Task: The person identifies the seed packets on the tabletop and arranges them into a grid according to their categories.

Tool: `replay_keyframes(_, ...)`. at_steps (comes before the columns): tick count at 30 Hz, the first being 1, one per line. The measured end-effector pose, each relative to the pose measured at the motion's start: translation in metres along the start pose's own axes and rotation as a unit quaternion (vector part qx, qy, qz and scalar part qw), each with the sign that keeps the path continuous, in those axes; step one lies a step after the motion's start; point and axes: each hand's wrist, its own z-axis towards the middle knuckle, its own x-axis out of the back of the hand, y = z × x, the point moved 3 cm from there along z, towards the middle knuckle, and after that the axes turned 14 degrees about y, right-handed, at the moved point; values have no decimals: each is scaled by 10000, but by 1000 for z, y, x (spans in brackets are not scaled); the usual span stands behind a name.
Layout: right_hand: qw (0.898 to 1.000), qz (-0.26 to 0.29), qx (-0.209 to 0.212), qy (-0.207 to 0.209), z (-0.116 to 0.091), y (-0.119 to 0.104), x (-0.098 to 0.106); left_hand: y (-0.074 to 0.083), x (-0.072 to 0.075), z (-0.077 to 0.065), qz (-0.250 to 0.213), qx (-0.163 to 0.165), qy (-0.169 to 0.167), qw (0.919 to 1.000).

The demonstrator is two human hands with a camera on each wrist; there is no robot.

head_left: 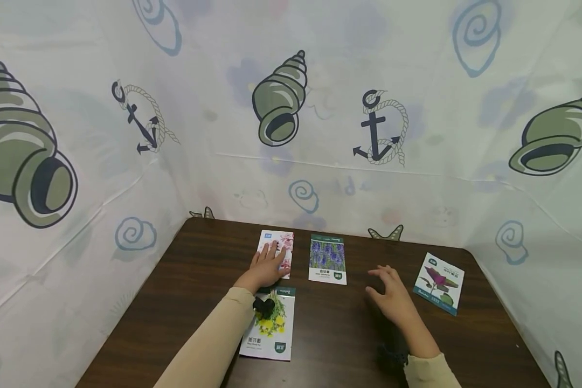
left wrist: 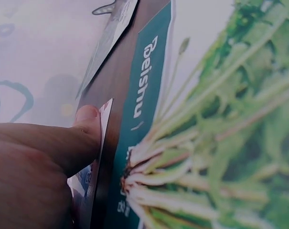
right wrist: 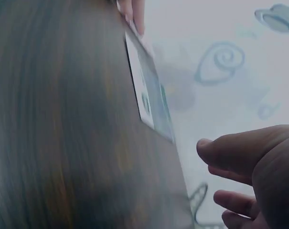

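My left hand (head_left: 265,268) rests with fingers spread on a seed packet with pink blossoms (head_left: 287,243), covering its lower left part. Under my left wrist lies a yellow-flower packet (head_left: 271,347), partly hidden; its green band fills much of the left wrist view beside my thumb (left wrist: 89,125). To the right of the pink packet is a purple-flower packet (head_left: 327,256). My right hand (head_left: 392,296) hovers over the table with loosely bent fingers, holding nothing, between that packet and a tilted packet with a magenta flower (head_left: 438,283). The right wrist view shows its thumb and fingertips apart.
A dark wooden table (head_left: 339,339) carries all the packets. White cloth (head_left: 330,188) printed with shells and anchors hangs close behind its back edge and along both sides. A black band (head_left: 264,307) sits at my left wrist.
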Motion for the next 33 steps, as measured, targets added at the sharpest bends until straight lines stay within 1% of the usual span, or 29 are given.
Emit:
replay_keyframes(6, 9993, -294, 34, 211, 8, 30, 21, -2, -3, 2, -24, 28, 91, 10000)
replay_keyframes(10, 9985, -493, -37, 252, 10, 47, 31, -5, -5, 5, 14, 51, 103, 9999)
replay_keyframes(14, 9969, -677, -130, 372, 12, 63, 42, -6, -7, 5, 5, 43, 101, 9999)
replay_keyframes(18, 9942, -912, -314, 477, 14, 78, 52, -6, -7, 4, -20, 54, 124, 9999)
replay_keyframes(22, 9920, -1050, -540, 454, 18, 91, 61, -5, -7, 5, 28, 85, 100, 9999)
replay_keyframes(27, 9892, -1168, -722, 514, 22, 105, 67, -5, -6, 6, -33, 89, 122, 9999)
replay_keyframes(33, 9879, -1234, -637, 693, 25, 116, 70, -5, -7, 6, -36, 84, 154, 9998)
